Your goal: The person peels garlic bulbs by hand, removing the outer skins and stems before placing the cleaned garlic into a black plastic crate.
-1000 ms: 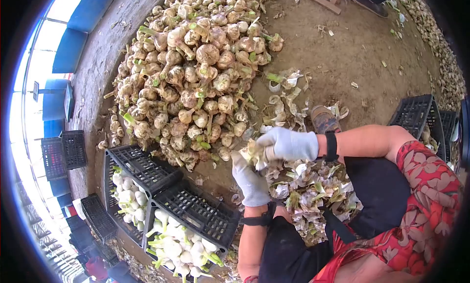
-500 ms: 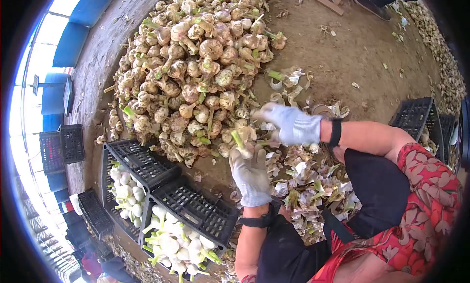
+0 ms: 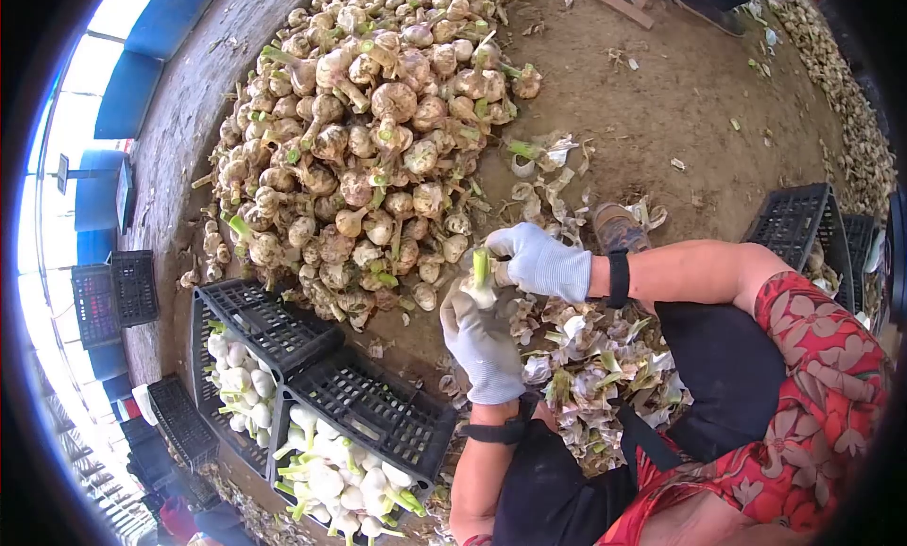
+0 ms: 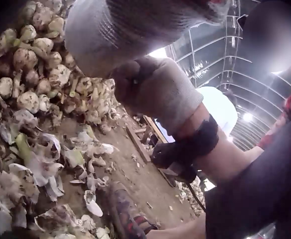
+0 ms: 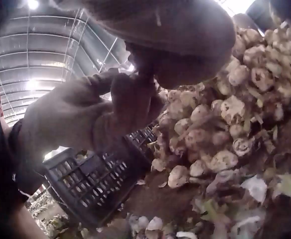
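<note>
A garlic bulb (image 3: 480, 294), pale and partly peeled, stands with its cut green stem upward between the two gloved hands in the head view. My left hand (image 3: 484, 352) grips it from below, fingers curled around its lower side. From the right, my right hand (image 3: 546, 263) pinches at the bulb beside the stem. In the left wrist view, my left hand fills the top and the right hand (image 4: 158, 94) is behind it. The right wrist view has the left hand (image 5: 80, 112) under the dark right hand; the bulb is mostly hidden there.
A big heap of unpeeled garlic (image 3: 350, 168) lies ahead. Black crates (image 3: 378, 404) at the left hold peeled white bulbs (image 3: 340, 480). Loose skins (image 3: 605, 376) cover the ground between the legs. Another crate (image 3: 798, 220) stands at the right, and a person's shoe shows beyond.
My right hand swung away from the bulb half a second ago and is back at it now. The bulb looks whiter, its green stem now upright. The left hand has kept hold.
</note>
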Tool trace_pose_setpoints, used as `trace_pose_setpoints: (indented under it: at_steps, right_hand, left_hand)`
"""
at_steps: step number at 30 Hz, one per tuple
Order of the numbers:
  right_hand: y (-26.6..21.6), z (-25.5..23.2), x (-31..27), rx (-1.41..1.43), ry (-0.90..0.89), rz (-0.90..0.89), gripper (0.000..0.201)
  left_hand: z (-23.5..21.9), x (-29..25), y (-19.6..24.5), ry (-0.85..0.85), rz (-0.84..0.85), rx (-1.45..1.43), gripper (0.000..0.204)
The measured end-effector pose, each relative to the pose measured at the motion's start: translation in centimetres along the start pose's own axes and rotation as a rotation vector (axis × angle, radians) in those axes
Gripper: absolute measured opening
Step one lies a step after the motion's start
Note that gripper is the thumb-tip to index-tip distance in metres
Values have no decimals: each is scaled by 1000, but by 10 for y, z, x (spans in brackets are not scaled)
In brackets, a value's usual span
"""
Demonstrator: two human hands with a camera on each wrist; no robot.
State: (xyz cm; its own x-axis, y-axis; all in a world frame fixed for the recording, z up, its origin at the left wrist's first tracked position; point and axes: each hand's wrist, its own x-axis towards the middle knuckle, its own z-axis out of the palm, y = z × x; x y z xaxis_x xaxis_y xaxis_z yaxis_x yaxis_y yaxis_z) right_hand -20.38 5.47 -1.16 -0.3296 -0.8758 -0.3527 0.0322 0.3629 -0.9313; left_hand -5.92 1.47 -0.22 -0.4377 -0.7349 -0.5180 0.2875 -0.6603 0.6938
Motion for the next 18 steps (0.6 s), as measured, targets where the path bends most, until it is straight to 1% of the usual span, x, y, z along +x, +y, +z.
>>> trace_pose_setpoints:
  at_steps: [3,6,7,8,10,11,12,13,15,16,18]
  right_hand:
    - [12,6,7,101,-10,110,26]
    - [13,2,11,-14,106,157,25]
    - [12,-6,16,-195,136,190,25]
    - [38,-13,31,-292,244,185,30]
    - [55,-43,40,-679,315,80,37]
    - [56,-53,37,-837,259,-28,40]
    - [57,-59,33,-993,197,-139,44]
    - [59,-59,23,-991,272,-245,49]
    - [38,-54,9,-659,167,-330,47]
    - [27,-53,0,-491,111,-364,46]
    - [-9,-47,-19,-265,-139,-256,38]
  left_hand:
    - [-7,4,-3,-6,36,130,44]
    - [-4,-1,3,-81,31,143,36]
    - [-8,1,-1,-130,59,114,43]
    - [-8,-1,1,-205,-28,78,44]
    - [-4,-10,9,-355,-202,-1,47]
    - [0,-15,11,-318,-205,51,55]
    - [-3,-15,11,-324,-203,48,54]
    - [-9,-14,12,-327,-199,43,53]
    - [-15,-10,13,-324,-176,59,54]
    - [-15,-8,11,-261,-149,127,53]
    - [-13,-9,12,-229,-109,150,48]
